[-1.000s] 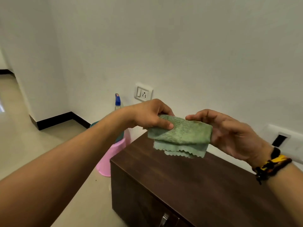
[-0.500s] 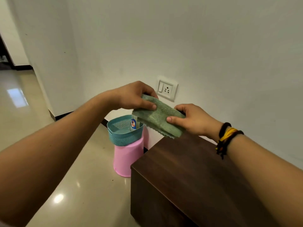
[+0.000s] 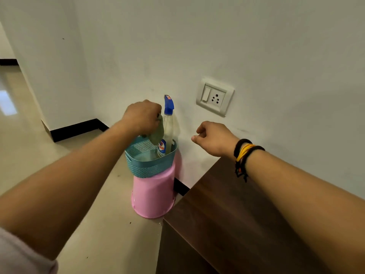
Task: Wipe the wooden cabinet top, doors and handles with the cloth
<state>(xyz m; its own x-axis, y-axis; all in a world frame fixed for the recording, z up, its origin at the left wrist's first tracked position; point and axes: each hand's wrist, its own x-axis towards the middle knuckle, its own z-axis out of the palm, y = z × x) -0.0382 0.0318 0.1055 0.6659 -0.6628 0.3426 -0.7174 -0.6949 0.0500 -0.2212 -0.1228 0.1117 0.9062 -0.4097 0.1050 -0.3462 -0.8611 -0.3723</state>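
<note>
My left hand (image 3: 142, 116) grips the folded green cloth (image 3: 157, 133), which hangs down over the teal basket (image 3: 150, 167), its lower end inside the rim. My right hand (image 3: 212, 138) hovers near the wall above the cabinet's far corner, fingers loosely curled, holding nothing. The dark wooden cabinet (image 3: 233, 220) fills the lower right; only its top and left side show, and its doors and handles are out of view.
A spray bottle (image 3: 167, 127) with a blue head stands in the basket against the wall. The basket rests on an upturned pink bucket (image 3: 153, 196) beside the cabinet. A wall socket (image 3: 214, 96) sits above the cabinet. Tiled floor spreads to the left.
My right hand let go of the cloth and drew back. My left hand carried the cloth left and down over the basket. The view swung left and downward.
</note>
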